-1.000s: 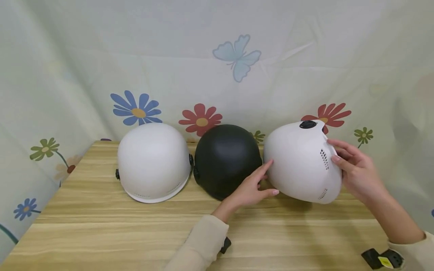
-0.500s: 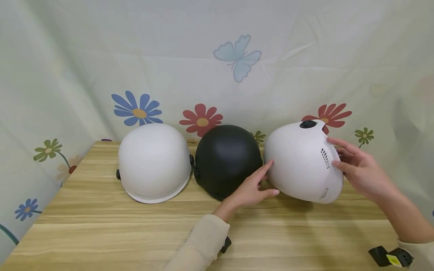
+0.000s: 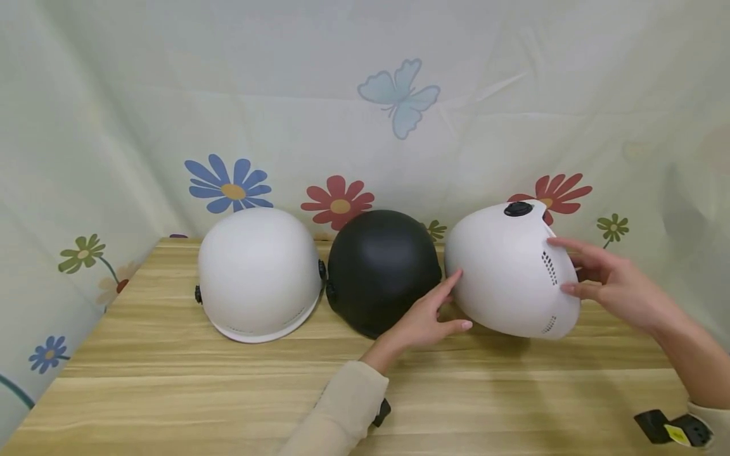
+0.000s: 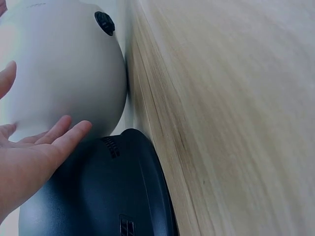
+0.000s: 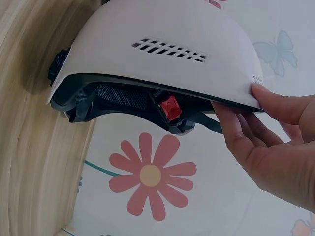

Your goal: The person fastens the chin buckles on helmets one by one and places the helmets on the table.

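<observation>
A white helmet (image 3: 502, 272) lies tipped on its side at the right of the table, its crown toward the left. My right hand (image 3: 621, 285) grips its rim, thumb on the outer shell and fingers tucked under the edge, as the right wrist view shows. Inside that rim are dark padding, straps and a red buckle (image 5: 171, 108). My left hand (image 3: 419, 320) has its fingers extended, with the index fingertip at the crown of this helmet. The hand partly overlaps a black helmet (image 3: 382, 266) standing upright beside it.
Another white helmet (image 3: 259, 272) stands upright left of the black one, nearly against it. All three form a row along the back of the wooden table (image 3: 228, 392). A curtain (image 3: 399, 38) printed with flowers hangs close behind.
My right hand and forearm have shifted slightly right, and the thumb sits a little lower on the rim. The tipped white helmet has turned slightly. My left hand is nearly still.
</observation>
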### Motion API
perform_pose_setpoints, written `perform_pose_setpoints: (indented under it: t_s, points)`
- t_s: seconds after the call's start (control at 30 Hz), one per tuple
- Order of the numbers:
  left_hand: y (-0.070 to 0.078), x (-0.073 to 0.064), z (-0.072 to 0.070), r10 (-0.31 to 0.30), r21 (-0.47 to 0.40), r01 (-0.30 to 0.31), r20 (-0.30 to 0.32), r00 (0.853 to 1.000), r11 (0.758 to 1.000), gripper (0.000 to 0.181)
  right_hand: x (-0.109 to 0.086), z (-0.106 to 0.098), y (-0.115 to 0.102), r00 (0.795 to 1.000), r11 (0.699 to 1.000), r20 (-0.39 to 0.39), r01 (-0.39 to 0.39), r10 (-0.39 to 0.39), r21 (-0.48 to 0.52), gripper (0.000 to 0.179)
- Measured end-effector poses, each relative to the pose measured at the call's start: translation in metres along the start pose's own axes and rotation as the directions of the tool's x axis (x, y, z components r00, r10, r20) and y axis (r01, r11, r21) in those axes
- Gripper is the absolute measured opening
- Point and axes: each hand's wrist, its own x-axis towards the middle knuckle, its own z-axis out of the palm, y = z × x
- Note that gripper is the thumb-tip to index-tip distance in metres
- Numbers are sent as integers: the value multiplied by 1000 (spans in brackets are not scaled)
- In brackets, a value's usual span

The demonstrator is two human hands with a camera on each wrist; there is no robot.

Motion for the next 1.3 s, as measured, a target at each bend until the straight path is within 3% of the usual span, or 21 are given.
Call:
perform_pose_setpoints:
  t_s: [0.33,0.7,0.9,1.0,1.13,1.2,1.3]
  points:
    - [-2,1,1,6,25,-7,19,1000,1000,81,-3,-1,5,999,998,-30,37,-38,-41,66]
    - [-1,2,2,-2,71,-1,39,999,997,80,-8,-1,12,996,1000,-88,-9,8,-8,69]
    - [-1,2,2,-7,84,4,42,999,996,80,-11,-3,21,989,993,-135,-42,56,107,69]
    - [0,1,1,-7,76,4,32,999,997,81,-14,-5,26,988,960,-124,-59,96,274,68]
    - [0,1,1,-10,44,9,24,1000,999,82,-17,-8,32,990,851,-88,-48,109,523,68]
    - [-1,1,1,-14,31,13,24,1000,999,82,-17,-8,34,991,796,-75,-42,109,604,69]
    - [-1,2,1,-23,17,22,23,999,1000,81,-19,-7,37,993,761,-67,-30,96,649,70]
